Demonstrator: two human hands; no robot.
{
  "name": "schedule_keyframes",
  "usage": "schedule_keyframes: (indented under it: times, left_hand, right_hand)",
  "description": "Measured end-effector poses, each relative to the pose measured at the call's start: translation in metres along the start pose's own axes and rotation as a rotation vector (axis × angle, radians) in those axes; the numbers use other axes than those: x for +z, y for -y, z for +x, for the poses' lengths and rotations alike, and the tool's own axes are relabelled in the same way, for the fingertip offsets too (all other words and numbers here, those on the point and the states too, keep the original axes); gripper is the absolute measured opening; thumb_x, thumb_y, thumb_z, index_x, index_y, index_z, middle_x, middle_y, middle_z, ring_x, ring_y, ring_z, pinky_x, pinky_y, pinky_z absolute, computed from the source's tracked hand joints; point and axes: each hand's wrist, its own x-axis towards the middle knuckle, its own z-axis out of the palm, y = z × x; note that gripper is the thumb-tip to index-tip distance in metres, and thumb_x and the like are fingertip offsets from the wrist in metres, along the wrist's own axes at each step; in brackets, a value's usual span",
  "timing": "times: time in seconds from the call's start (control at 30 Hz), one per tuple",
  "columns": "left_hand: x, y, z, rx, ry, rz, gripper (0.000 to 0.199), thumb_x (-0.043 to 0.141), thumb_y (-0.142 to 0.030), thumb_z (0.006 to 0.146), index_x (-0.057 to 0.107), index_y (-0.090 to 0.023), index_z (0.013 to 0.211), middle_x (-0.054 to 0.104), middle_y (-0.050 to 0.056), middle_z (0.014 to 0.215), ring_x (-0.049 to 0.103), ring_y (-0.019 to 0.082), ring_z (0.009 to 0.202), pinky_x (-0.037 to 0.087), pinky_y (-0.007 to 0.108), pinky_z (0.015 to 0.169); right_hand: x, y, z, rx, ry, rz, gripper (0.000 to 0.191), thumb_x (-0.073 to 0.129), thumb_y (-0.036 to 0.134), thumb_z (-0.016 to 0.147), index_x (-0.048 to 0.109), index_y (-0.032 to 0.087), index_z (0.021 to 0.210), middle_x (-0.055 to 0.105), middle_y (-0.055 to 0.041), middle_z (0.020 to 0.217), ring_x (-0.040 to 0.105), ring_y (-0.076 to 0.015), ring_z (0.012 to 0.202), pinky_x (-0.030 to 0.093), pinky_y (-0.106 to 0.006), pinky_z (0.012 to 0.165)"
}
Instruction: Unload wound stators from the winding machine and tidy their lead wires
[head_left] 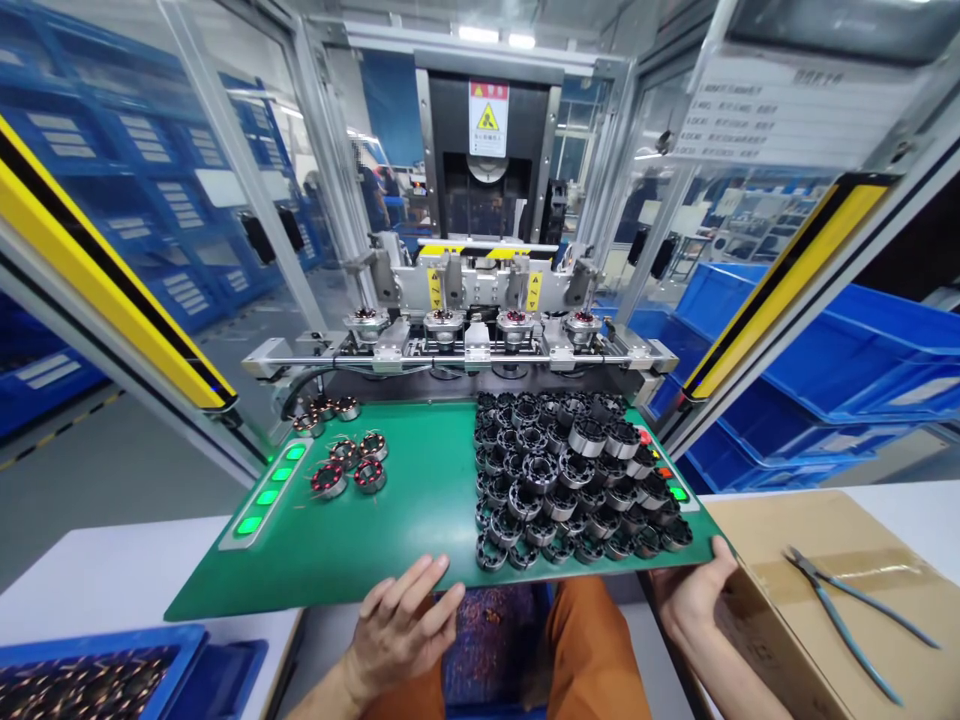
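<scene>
My left hand (409, 625) is at the front edge of a green worktop (420, 520), fingers stretched out, nothing held. At the front right corner my right hand (694, 595) grips the same worktop, thumb at its edge and the other fingers hidden underneath. Just beyond that hand, black-and-silver stator cores (559, 500) stand in packed rows, some stacked on others. On the left part of the worktop sit several copper-wound stators (370, 477) with loose wire ends. Behind them, a winding machine (476, 285) carries more stators (444, 325) in its row of holders.
Green-lit buttons (267, 497) line the worktop's left edge. Cutting pliers (847, 605) lie on a cardboard box (885, 560) at right. A blue tray (172, 655) of wound stators stands at lower left. Yellow guard posts (795, 280) and stacked blue bins (855, 345) flank the machine.
</scene>
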Motion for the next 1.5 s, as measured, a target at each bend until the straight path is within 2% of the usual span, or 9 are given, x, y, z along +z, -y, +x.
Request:
schedule_keyframes:
  times: [0.1,0.23,0.37,0.53,0.73,0.97,1.13,1.33,1.5]
  left_hand:
    - [0.0,0.0,0.0,-0.005,0.006,-0.004,0.02,0.081,-0.028,0.097,0.079,-0.031,0.117,0.084,0.001,0.123,0.071,0.015,0.124,0.026,0.035,0.139]
    - [0.0,0.0,0.0,-0.005,-0.004,-0.001,0.02,0.081,-0.027,0.097,0.078,-0.03,0.117,0.084,0.002,0.122,0.071,0.015,0.123,0.026,0.035,0.139]
    - [0.0,0.0,0.0,-0.004,0.004,-0.006,0.021,0.082,-0.028,0.097,0.078,-0.031,0.117,0.084,0.002,0.123,0.071,0.015,0.124,0.026,0.036,0.138]
    - [0.001,0.001,-0.002,-0.008,0.007,-0.003,0.022,0.082,-0.029,0.097,0.079,-0.032,0.118,0.083,0.001,0.126,0.071,0.016,0.125,0.029,0.036,0.136]
    - [0.002,0.0,-0.005,-0.007,0.005,-0.01,0.023,0.083,-0.028,0.095,0.08,-0.033,0.118,0.083,0.002,0.127,0.07,0.015,0.131,0.027,0.035,0.138]
    - [0.002,0.001,-0.006,-0.004,0.005,-0.007,0.028,0.085,-0.029,0.092,0.079,-0.034,0.119,0.083,0.0,0.129,0.067,0.014,0.14,0.026,0.034,0.139]
    - [0.002,0.0,-0.004,-0.017,0.003,-0.003,0.024,0.082,-0.028,0.095,0.079,-0.033,0.118,0.084,0.0,0.126,0.071,0.013,0.128,0.027,0.034,0.139]
    - [0.002,0.0,-0.005,-0.008,0.003,0.005,0.032,0.084,-0.029,0.091,0.078,-0.035,0.122,0.083,-0.001,0.128,0.067,0.015,0.142,0.028,0.034,0.138]
    - [0.004,0.001,-0.011,-0.015,0.022,0.005,0.03,0.083,-0.03,0.092,0.079,-0.035,0.122,0.083,-0.001,0.131,0.071,0.015,0.13,0.028,0.035,0.138]
  right_hand:
    - [-0.002,-0.001,0.002,0.007,-0.005,-0.013,0.061,0.068,0.063,0.079,0.081,0.022,0.123,0.085,-0.0017,0.115,0.07,-0.021,0.09,0.066,-0.034,0.078]
    - [-0.003,-0.002,0.004,-0.013,0.003,-0.032,0.062,0.068,0.065,0.079,0.08,0.023,0.124,0.085,-0.0014,0.113,0.071,-0.0209,0.092,0.064,-0.031,0.074]
    - [-0.002,-0.002,0.004,-0.016,0.005,-0.048,0.062,0.065,0.065,0.081,0.079,0.024,0.125,0.084,-0.0026,0.117,0.073,-0.0241,0.098,0.066,-0.036,0.081]
    - [0.0,0.001,0.001,0.016,-0.004,-0.038,0.057,0.062,0.061,0.084,0.08,0.024,0.122,0.084,-0.0016,0.112,0.07,-0.0229,0.087,0.068,-0.042,0.089]
    - [0.0,0.001,0.0,0.017,0.012,-0.041,0.054,0.062,0.062,0.085,0.08,0.025,0.12,0.084,-0.0012,0.115,0.07,-0.0225,0.089,0.068,-0.043,0.092]
    - [-0.002,-0.001,0.001,-0.029,0.023,-0.089,0.064,0.065,0.068,0.079,0.077,0.024,0.124,0.084,-0.004,0.117,0.075,-0.0286,0.105,0.068,-0.047,0.096]
    - [-0.003,-0.002,0.003,-0.036,0.038,-0.094,0.068,0.067,0.07,0.077,0.076,0.023,0.125,0.085,-0.0056,0.117,0.076,-0.0309,0.112,0.069,-0.049,0.097]
    - [-0.005,-0.002,0.005,-0.027,0.041,-0.1,0.068,0.064,0.071,0.078,0.076,0.023,0.124,0.084,-0.0065,0.125,0.074,-0.0327,0.127,0.07,-0.049,0.099]
    - [-0.004,-0.001,0.004,-0.016,0.039,-0.08,0.065,0.067,0.069,0.077,0.077,0.022,0.121,0.084,-0.0066,0.125,0.074,-0.0331,0.128,0.07,-0.05,0.1]
